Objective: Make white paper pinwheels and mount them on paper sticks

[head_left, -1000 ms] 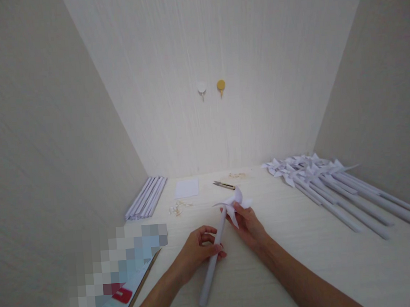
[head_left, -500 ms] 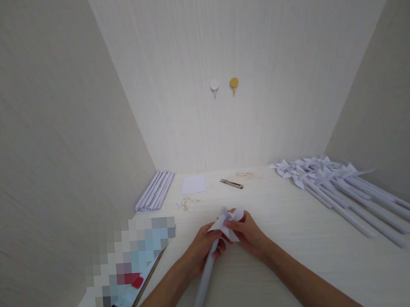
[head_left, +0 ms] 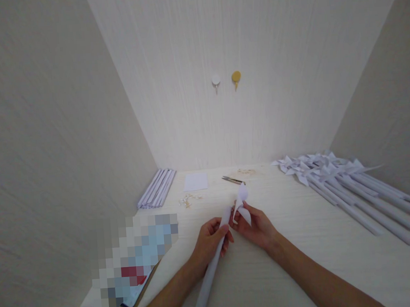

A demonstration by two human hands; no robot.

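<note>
A person's two bare hands meet above a pale, wood-grained tabletop (head_left: 340, 275), where a long rolled white paper tube (head_left: 207, 284) slants up and away from the near edge of the view. The left hand (head_left: 211, 242) has its fingers clamped around the tube just below the upper end, thumb lying along the top. The right hand (head_left: 255, 225), just beside it, pinches a white paper pinwheel (head_left: 243, 203) with curled blades between thumb and fingers, close to the tube's tip; whether pinwheel and tube touch is hard to tell at this angle. Beyond the hands lie small metal snips with slim pointed blades (head_left: 233, 180), a flat square of white paper (head_left: 196, 182) and a scatter of tiny white and tan bits (head_left: 189, 200). At left, a neat bundle of rolled white paper sticks (head_left: 156, 189) rests near the wall, with a slim lit-screen device (head_left: 143, 277), partly masked by pixel blocks, nearer the left forearm. At right, finished-looking white paper pinwheels on tubes (head_left: 336, 177) lie heaped, heads toward the back wall, on which hang a round white hook (head_left: 216, 80) and a round gold-coloured hook (head_left: 236, 76)
</note>
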